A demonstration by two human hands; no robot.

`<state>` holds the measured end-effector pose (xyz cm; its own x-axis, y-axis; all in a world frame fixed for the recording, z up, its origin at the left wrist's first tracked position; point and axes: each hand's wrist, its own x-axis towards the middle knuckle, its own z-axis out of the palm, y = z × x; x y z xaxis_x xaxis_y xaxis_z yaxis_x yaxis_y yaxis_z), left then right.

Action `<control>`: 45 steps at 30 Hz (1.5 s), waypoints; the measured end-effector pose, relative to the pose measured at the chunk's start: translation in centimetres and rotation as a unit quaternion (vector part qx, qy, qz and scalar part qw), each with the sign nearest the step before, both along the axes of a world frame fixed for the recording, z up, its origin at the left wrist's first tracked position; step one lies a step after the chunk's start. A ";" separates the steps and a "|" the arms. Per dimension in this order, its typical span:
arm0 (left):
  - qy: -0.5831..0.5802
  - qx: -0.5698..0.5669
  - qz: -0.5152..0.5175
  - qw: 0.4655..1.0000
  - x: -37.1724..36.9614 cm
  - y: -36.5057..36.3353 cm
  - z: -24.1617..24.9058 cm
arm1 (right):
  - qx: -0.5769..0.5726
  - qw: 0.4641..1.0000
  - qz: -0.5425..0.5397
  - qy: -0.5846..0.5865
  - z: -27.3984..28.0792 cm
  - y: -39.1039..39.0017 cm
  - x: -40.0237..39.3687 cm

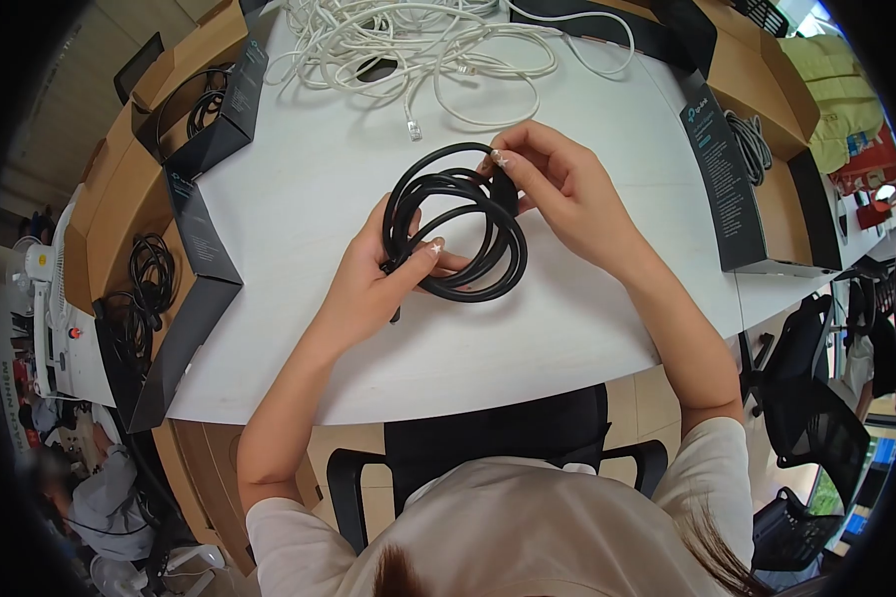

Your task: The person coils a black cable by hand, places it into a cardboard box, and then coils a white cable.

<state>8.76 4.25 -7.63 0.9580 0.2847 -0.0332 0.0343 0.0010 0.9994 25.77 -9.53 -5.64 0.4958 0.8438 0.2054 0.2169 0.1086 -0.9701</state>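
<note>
A coiled black cable [508,249] is held up over the white table [587,318] in several loose loops. My left hand [383,279] closes round the lower left of the coil, its thumb lying across the loops. A short cable end hangs below that hand. At the coil's upper right, my right hand [558,184] pinches the cable between thumb and fingers, beside a thicker black part that its fingers partly hide. Beyond the coil lies a tangle of white cables [448,60], with a clear plug on one end pointing toward me.
Open boxes with black cables stand at the left, one nearer [204,239] and one farther [234,109]. At the right, another open box [722,189] holds a grey cable [750,147]. A black chair [498,438] is below the table edge. A person [114,497] sits at lower left.
</note>
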 end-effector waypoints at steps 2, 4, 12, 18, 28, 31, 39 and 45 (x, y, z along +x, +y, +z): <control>0.019 0.002 0.014 1.000 0.1 -0.3 0.5 | -0.004 1.000 0.003 -0.002 -0.1 0.0 0.2; 0.029 0.006 0.024 0.999 0.1 -0.5 1.0 | -0.012 1.000 0.017 -0.006 -0.1 -0.1 0.4; -0.025 -0.131 -0.083 0.988 -0.2 0.4 0.1 | -0.006 0.996 0.088 0.021 -0.2 -0.1 0.7; 0.037 -0.249 -0.145 0.957 -0.6 1.0 0.0 | -0.014 0.988 0.128 0.091 0.9 -0.5 0.2; 0.052 -0.215 -0.126 0.967 -0.2 0.3 1.0 | 0.023 0.991 0.124 0.052 -0.4 -0.1 0.4; 0.029 -0.225 -0.091 0.970 -0.4 0.2 1.1 | 0.035 0.991 0.124 0.020 -0.3 0.0 0.5; 0.034 -0.210 -0.080 0.974 -0.6 0.2 1.6 | 0.041 0.989 0.128 0.057 0.2 -0.2 0.0; 0.012 -0.223 -0.073 0.972 -0.5 -0.1 1.3 | -0.029 0.969 0.182 0.163 0.2 -0.4 0.7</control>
